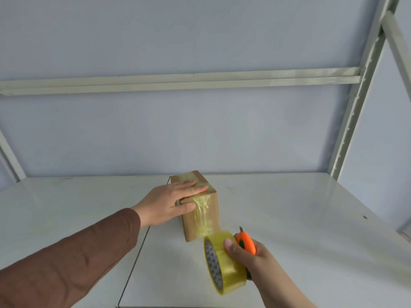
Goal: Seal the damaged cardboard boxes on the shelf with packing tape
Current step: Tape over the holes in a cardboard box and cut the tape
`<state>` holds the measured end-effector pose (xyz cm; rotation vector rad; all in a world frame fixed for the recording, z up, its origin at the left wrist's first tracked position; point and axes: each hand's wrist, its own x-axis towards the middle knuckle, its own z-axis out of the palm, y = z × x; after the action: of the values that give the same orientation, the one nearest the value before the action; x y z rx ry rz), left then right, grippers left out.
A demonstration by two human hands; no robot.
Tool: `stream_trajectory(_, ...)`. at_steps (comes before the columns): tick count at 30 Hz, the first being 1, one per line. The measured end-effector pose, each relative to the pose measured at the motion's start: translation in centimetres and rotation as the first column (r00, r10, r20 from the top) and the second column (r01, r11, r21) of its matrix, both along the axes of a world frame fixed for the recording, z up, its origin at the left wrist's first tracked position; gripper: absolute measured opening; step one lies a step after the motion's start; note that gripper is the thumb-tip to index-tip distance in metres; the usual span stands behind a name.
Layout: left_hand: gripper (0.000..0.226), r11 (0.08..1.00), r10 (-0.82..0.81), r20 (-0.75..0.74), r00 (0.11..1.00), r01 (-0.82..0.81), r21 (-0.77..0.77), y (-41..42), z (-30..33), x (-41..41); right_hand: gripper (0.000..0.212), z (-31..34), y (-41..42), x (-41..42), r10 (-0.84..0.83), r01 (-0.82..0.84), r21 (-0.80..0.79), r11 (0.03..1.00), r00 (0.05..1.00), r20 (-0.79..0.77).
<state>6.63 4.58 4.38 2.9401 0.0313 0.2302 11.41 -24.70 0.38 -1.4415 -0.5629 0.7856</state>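
While the left hand [175, 202] lay flat, fingers straight, on the taped cardboard box [201, 210] mid-shelf, the right hand [249, 254] gripped the tape roll [222, 261] and an orange cutter [246, 243] near the front edge of the shelf [311, 218], bare surface on both sides.

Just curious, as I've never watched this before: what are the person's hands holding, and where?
The right hand grips the yellowish clear packing tape roll by its outer rim, plus an orange utility knife. The left hand lies flat on the small brown cardboard box.
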Motion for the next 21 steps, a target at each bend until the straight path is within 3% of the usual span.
stream_trajectory(3,0.048,0.962,-0.018,0.102,0.995,0.045,-0.271,0.1,2.2,0.9,0.049,2.4,0.2,0.9,0.073,-0.067,0.132,0.989,0.996,-0.044)
stream_trajectory(7,0.038,0.755,0.028,0.129,0.991,0.063,-0.652,0.7,3.1,2.5,0.033,5.7,0.9,2.0,0.112,-0.119,0.274,0.954,0.993,0.039)
stream_trajectory(10,0.031,0.668,0.127,0.111,0.986,-0.002,-0.745,1.5,3.7,2.9,0.03,6.7,2.2,2.6,0.063,-0.11,0.325,0.939,0.987,0.15)
stream_trajectory(13,0.039,0.781,0.192,0.199,0.961,-0.027,-0.624,2.8,3.3,3.2,0.023,6.8,4.0,3.1,0.015,-0.094,0.33,0.939,0.972,0.235)
stream_trajectory(17,0.041,0.963,0.136,0.268,0.954,-0.064,-0.262,3.2,3.5,3.2,0.027,6.7,6.4,3.4,-0.005,-0.091,0.277,0.956,0.945,0.326)
stream_trajectory(21,0.052,0.987,-0.05,0.061,0.997,0.059,-0.148,3.7,4.3,2.7,0.035,6.8,7.7,3.9,-0.038,-0.06,0.273,0.96,0.939,0.342)
